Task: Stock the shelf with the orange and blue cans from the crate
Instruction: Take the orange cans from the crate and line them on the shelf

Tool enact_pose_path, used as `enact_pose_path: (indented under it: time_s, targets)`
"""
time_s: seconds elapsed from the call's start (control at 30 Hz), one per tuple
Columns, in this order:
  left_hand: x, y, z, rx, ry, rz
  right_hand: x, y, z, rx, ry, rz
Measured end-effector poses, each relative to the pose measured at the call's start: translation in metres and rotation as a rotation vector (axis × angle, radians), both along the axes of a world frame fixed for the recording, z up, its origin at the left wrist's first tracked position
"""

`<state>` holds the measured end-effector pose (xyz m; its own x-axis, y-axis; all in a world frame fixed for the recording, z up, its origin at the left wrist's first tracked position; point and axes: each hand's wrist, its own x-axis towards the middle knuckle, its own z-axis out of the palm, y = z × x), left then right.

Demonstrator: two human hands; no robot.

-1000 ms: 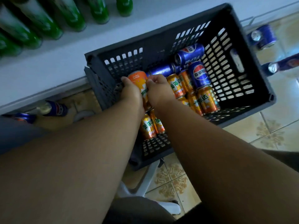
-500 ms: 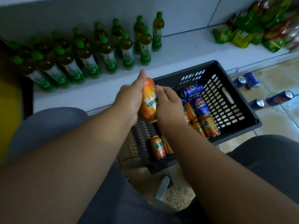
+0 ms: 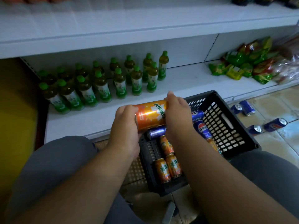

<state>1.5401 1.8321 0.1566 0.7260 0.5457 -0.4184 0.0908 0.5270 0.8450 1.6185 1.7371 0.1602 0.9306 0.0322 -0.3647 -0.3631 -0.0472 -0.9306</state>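
An orange can (image 3: 150, 114) lies sideways in the air above the black crate (image 3: 226, 120), just in front of the white bottom shelf (image 3: 186, 81). My left hand (image 3: 125, 126) grips its left end. My right hand (image 3: 177, 113) grips its right end, thumb over the top. Inside the crate lie several orange cans (image 3: 167, 168) and blue cans (image 3: 202, 128); my right forearm hides part of them.
Several green-capped bottles (image 3: 103, 83) stand on the left half of the bottom shelf. Snack bags (image 3: 246, 65) are piled at its right. Several blue cans (image 3: 273, 125) lie on the tiled floor right of the crate. An upper shelf (image 3: 145, 29) overhangs.
Both hands lifted the orange can out of the crate and turned it from upright to sideways. My view rose from the crate to the shelves.
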Motion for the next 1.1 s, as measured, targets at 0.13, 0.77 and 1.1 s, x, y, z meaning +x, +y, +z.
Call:
enact_pose_path:
  time_s: [0.13,0.77,1.1]
  targets:
    - [-0.004,0.003,-0.003,0.018,0.084,-0.156,0.014,0.005,0.017,0.033,-0.006,0.064]
    - [-0.006,0.003,-0.003,0.118,0.097,-0.081,-0.005,0.024,0.018,0.321,0.038,0.307]
    - [-0.003,0.022,0.007,-0.409,-0.143,-0.035,-0.009,0.021,0.023,0.438,0.051,0.533]
